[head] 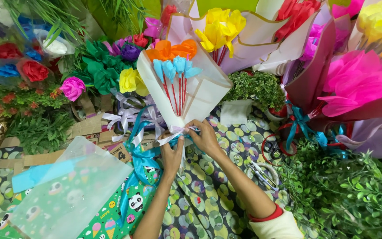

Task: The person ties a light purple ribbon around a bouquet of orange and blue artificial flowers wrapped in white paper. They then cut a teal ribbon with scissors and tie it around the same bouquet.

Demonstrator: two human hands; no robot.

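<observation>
A small bouquet [186, 90] in cream wrapping paper stands upright at the centre, holding light blue and orange paper flowers [173, 66] on red stems. My left hand [172, 155] grips the narrow base of the wrap from below. My right hand [205, 136] pinches a pale ribbon [169, 138] tied around that base. A teal ribbon [143, 155] trails down to the left of my hands.
Finished bouquets crowd the back: yellow flowers [219, 28], pink ones [359, 79], green and purple ones [107, 66]. Scissors [274, 149] lie right of my arm on the spotted cloth [208, 194]. Clear sheet [67, 190], panda gift paper [124, 212] and leafy greenery [345, 194] surround me.
</observation>
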